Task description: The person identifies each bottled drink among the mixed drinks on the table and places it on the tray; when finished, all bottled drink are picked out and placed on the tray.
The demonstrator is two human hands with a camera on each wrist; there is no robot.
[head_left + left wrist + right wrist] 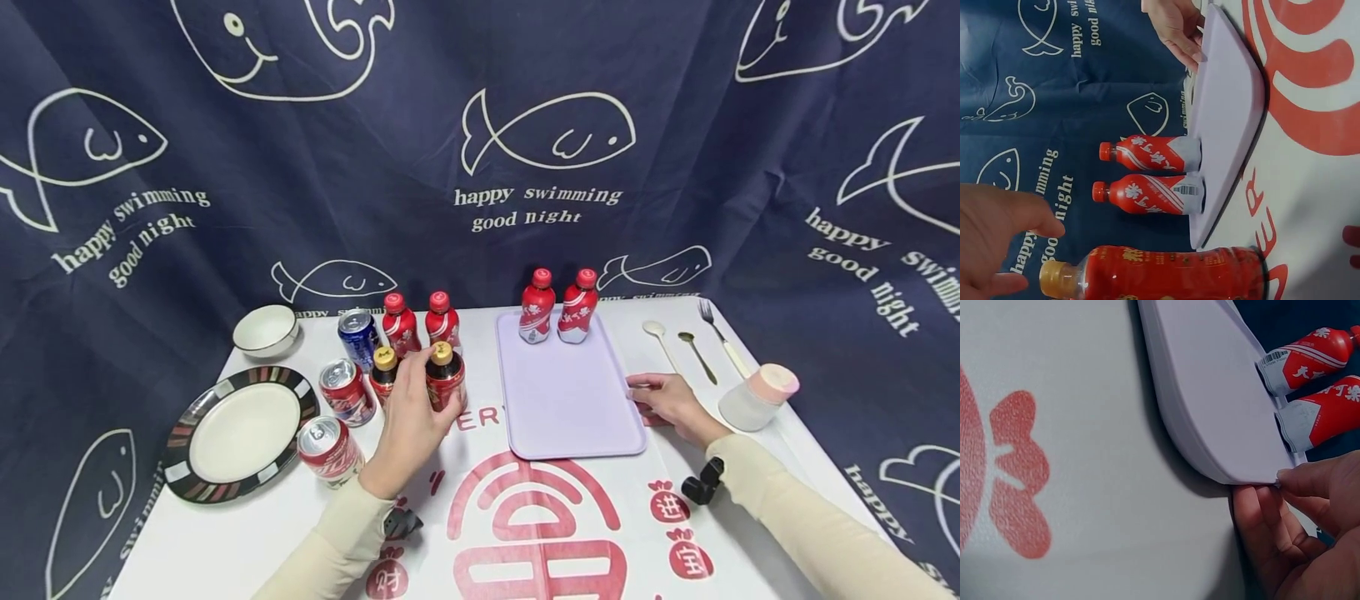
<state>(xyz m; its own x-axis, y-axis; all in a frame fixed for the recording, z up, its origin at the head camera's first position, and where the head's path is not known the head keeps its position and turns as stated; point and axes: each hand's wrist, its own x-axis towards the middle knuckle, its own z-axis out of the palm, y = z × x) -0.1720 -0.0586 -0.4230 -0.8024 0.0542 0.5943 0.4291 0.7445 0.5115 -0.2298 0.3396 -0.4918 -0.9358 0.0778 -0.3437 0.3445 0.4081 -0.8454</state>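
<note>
R hand pinches tray; cloth bhd reads "happy swimming good night".

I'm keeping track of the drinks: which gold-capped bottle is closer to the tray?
The gold-capped bottle on the right; the other gold-capped bottle stands left of it, farther from the lilac tray.

My sleeves are cream, over a white tabletop printed in red. I see a plain lilac tray; near the far edge, red bottles patterned in white; and gold-capped bottles with red labels lettered in gold. By the left edge, the plate has a black rim with brown and white blocks. The backdrop is navy with white fish outlines.
</note>
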